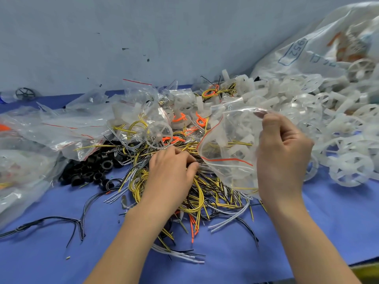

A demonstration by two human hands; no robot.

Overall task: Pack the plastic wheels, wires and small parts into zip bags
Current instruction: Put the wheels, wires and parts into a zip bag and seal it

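**Bag mouth held by one edge only: spill and snag risks**

The upper rim of the zip bag (229, 144) is pinched between the thumb and curled fingers (266, 121) of the right hand (285, 148), so the bag hangs open towards the left. The fingers of the left hand (172, 169) are curled, with the thumb closed against them, right at the lower corner of the bag's mouth. Whether a wire or the bag's lip is caught between them cannot be told.

White parts and a few yellow wires can already be seen through the bag's film. The tangled pile of wires (196, 197) lies directly under and just behind the left fingers. Black rings (92, 169) lie further to their left, and the heap of plastic wheels (348, 160) spreads beyond the right hand.

Several failures are judged possible. As the wires are looped through one another, a whole clump could be dragged up with a single strand and catch on the lip. If the right pinch slips, the mouth would probably collapse and the contents would slide out onto the table (61, 253). Stiff wire ends left across the zip would likely keep it from sealing.
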